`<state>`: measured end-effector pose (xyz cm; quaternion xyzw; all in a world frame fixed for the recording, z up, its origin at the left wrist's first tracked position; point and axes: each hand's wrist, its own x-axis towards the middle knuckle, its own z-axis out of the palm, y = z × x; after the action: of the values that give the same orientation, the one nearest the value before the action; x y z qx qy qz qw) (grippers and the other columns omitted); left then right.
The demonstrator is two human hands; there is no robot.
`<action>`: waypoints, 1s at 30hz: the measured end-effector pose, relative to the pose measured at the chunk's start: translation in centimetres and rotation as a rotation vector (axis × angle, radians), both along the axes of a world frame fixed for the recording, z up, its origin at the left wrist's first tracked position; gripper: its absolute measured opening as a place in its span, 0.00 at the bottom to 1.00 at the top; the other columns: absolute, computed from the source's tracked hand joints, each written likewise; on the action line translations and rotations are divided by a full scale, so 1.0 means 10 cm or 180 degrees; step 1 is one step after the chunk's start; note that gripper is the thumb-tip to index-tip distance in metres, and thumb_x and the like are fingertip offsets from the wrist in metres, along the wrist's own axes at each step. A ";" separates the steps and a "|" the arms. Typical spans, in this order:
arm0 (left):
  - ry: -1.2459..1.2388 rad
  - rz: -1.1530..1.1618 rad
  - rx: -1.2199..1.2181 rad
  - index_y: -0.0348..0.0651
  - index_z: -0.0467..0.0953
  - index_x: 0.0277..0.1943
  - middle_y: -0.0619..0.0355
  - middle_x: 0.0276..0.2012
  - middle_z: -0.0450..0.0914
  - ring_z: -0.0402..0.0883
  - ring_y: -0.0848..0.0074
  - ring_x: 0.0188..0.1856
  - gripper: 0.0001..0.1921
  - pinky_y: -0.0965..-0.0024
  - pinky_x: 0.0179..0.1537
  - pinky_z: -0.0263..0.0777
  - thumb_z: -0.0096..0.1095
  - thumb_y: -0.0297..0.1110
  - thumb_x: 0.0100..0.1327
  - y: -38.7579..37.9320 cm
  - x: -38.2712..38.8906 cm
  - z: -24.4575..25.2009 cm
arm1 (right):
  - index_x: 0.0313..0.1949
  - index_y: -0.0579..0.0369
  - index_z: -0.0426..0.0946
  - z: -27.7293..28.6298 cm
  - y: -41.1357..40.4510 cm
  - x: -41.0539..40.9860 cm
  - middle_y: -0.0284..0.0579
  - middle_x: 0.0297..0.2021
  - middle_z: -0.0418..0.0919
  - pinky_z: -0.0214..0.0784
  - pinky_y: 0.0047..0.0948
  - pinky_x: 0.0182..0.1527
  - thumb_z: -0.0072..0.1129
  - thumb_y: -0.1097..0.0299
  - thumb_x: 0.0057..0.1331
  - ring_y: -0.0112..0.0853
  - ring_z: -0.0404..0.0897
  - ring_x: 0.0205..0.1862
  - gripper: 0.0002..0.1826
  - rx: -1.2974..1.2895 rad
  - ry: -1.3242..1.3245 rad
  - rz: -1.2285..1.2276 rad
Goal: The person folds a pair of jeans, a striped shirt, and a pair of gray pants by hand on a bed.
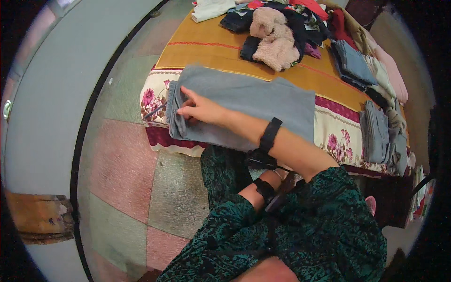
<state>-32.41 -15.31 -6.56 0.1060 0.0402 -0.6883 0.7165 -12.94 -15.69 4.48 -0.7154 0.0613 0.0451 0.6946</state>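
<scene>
My right hand (202,109) lies at the elastic waistband end of folded grey trousers (243,91) on the bed's near edge. Its index finger and thumb are spread over the fabric, and the other fingers curl underneath. A drawstring (155,112) sticks out leftward from the waistband (171,105). Below my right forearm, my left arm crosses toward the right; the left hand is mostly hidden behind that forearm, so its hold cannot be seen. Both arms wear black straps.
The bed cover (204,49) is mustard with a floral border. A fluffy pink garment (276,40) tops a heap of dark clothes. Folded jeans (352,65) and folded grey garments (375,132) sit at the right. Checkered floor tiles (123,165) and a pale wall (53,116) lie leftward.
</scene>
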 end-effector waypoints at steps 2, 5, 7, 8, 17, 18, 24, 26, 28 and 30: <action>-0.0049 -0.0042 0.0047 0.46 0.69 0.53 0.59 0.52 0.72 0.69 0.65 0.55 0.24 0.59 0.57 0.62 0.44 0.54 0.64 -0.04 0.00 0.01 | 0.67 0.55 0.42 0.07 -0.10 -0.22 0.53 0.59 0.60 0.60 0.31 0.56 0.54 0.58 0.62 0.32 0.65 0.56 0.41 -0.0568 -0.0277 0.0365; -0.0152 -0.0031 0.0145 0.46 0.69 0.53 0.58 0.52 0.72 0.69 0.65 0.55 0.24 0.59 0.57 0.62 0.43 0.54 0.64 -0.11 0.01 0.01 | 0.66 0.54 0.45 0.12 -0.32 -0.74 0.52 0.60 0.60 0.59 0.31 0.57 0.50 0.56 0.65 0.34 0.65 0.57 0.36 -0.1008 -0.0901 0.0482; -0.0213 0.0014 0.0250 0.46 0.69 0.53 0.58 0.52 0.72 0.69 0.65 0.55 0.24 0.59 0.57 0.62 0.43 0.54 0.64 -0.17 0.04 0.02 | 0.64 0.55 0.52 0.08 -0.60 -1.11 0.52 0.60 0.60 0.56 0.34 0.60 0.47 0.56 0.66 0.38 0.63 0.60 0.31 -0.1544 -0.1052 0.0192; -0.0228 0.0013 0.0302 0.46 0.69 0.53 0.58 0.52 0.72 0.69 0.66 0.55 0.24 0.59 0.57 0.62 0.43 0.54 0.64 -0.19 0.05 0.03 | 0.63 0.56 0.55 0.07 -0.79 -1.29 0.52 0.59 0.61 0.54 0.35 0.61 0.46 0.55 0.67 0.39 0.62 0.60 0.29 -0.1903 -0.1000 0.0016; 0.0418 0.0267 0.0059 0.42 0.63 0.59 0.53 0.58 0.67 0.64 0.62 0.59 0.24 0.57 0.61 0.56 0.39 0.46 0.66 -0.01 0.00 0.39 | 0.48 0.59 0.70 -0.56 -2.51 -2.37 0.53 0.42 0.75 0.63 0.41 0.50 0.50 0.64 0.61 0.49 0.72 0.47 0.18 -0.3715 -0.0520 -0.2239; 0.0505 0.0233 0.0064 0.41 0.62 0.60 0.53 0.59 0.66 0.63 0.62 0.60 0.23 0.57 0.62 0.55 0.38 0.45 0.67 0.04 0.00 0.38 | 0.48 0.59 0.70 -0.58 -2.56 -2.41 0.53 0.42 0.75 0.63 0.41 0.50 0.50 0.64 0.61 0.49 0.72 0.47 0.18 -0.3684 -0.0520 -0.2247; -0.1815 -0.1279 0.0530 0.33 0.63 0.58 0.45 0.54 0.69 0.73 0.61 0.53 0.22 0.61 0.53 0.68 0.41 0.39 0.67 0.56 0.45 0.44 | 0.52 0.61 0.68 -0.68 -2.57 -2.49 0.55 0.45 0.74 0.62 0.38 0.53 0.53 0.70 0.57 0.47 0.71 0.50 0.21 -0.2762 -0.0143 -0.2542; -0.3201 -0.1641 0.0710 0.29 0.67 0.53 0.44 0.46 0.75 0.78 0.63 0.46 0.21 0.67 0.46 0.73 0.45 0.40 0.66 0.68 0.72 0.56 | 0.54 0.62 0.65 -0.88 -2.56 -2.45 0.56 0.49 0.72 0.61 0.35 0.55 0.53 0.70 0.57 0.43 0.71 0.53 0.24 -0.2032 -0.0538 -0.3010; -0.3860 -0.1781 0.0937 0.29 0.71 0.48 0.46 0.43 0.77 0.79 0.66 0.43 0.20 0.70 0.42 0.75 0.47 0.41 0.65 0.81 1.00 0.87 | 0.55 0.63 0.63 -0.82 -2.31 -2.46 0.55 0.49 0.71 0.61 0.34 0.55 0.54 0.69 0.58 0.41 0.70 0.53 0.26 -0.1368 -0.0662 -0.3020; -0.4052 -0.1446 0.1253 0.29 0.73 0.45 0.46 0.40 0.79 0.80 0.68 0.41 0.18 0.72 0.38 0.75 0.49 0.40 0.65 0.80 1.24 1.28 | 0.59 0.63 0.58 -0.90 -2.26 -2.61 0.52 0.50 0.71 0.61 0.32 0.55 0.54 0.68 0.59 0.37 0.71 0.52 0.30 -0.0414 -0.0689 -0.2983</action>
<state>-20.03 -7.26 6.24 0.6216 -0.2862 -0.6051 0.4068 -39.02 -38.24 -4.57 -0.6532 0.3070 -0.3512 0.5964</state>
